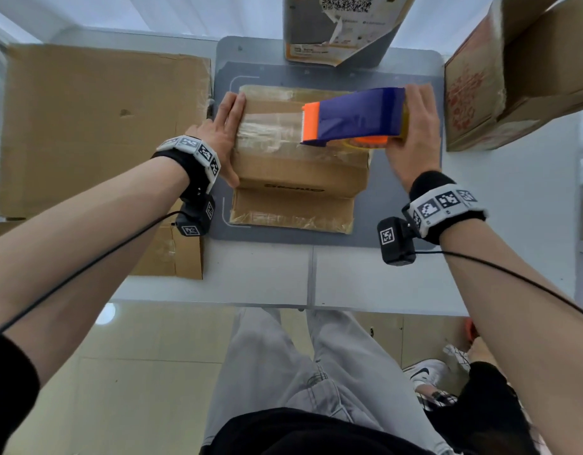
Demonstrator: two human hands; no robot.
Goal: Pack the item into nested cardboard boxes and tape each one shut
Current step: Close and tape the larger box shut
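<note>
1. Cardboard sheet (96,126): flat on the table, far left.
2. Your left hand (223,134): fingers straight, pressed against the box's left side.
3. Cardboard box (296,165): centred on the grey mat (398,178), flaps closed, clear tape across its top.
4. Tape dispenser (356,116): lying on the box top, gripped by your right hand (415,133), fingers curled around it.

Small brown corrugated cardboard box (293,165): matt, fibrous board, overlaid across the top and lower edge with glossy, wrinkled clear plastic tape (267,129). Blue-and-orange tape dispenser (356,116): smooth moulded plastic, the blue shell seen with a slight sheen. Grey rectangular work mat (402,178): smooth and matt; flattened brown cardboard sheet (96,126): dull, creased and scuffed; white tabletop (260,274): smooth, faintly glossy.
</note>
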